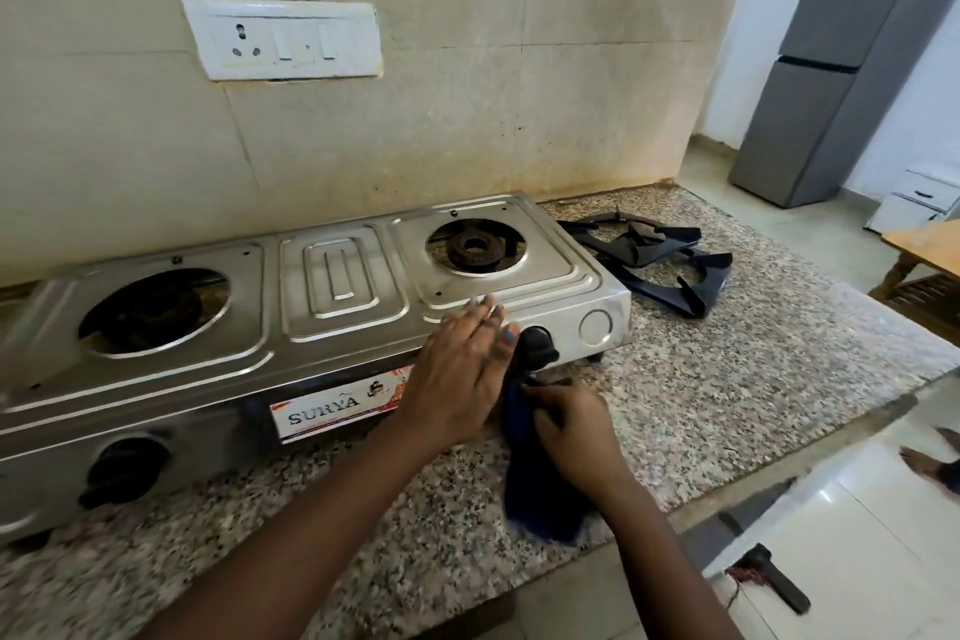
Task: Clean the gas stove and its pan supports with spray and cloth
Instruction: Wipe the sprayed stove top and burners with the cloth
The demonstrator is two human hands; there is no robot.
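A steel two-burner gas stove (343,276) stands on the granite counter with both burners bare. Its two black pan supports (654,260) lie stacked on the counter to the right of it. My left hand (457,379) rests flat, fingers together, on the stove's front right edge, beside the right knob (537,346). My right hand (576,426) grips a dark blue cloth (540,494) against the stove's front, just below that knob. The cloth hangs down onto the counter. No spray bottle is in view.
The granite counter (753,369) ends at a front edge near my arms and at a right edge. A socket panel (283,39) sits on the tiled wall. A grey fridge (841,83) and a wooden table (924,250) stand on the floor to the right.
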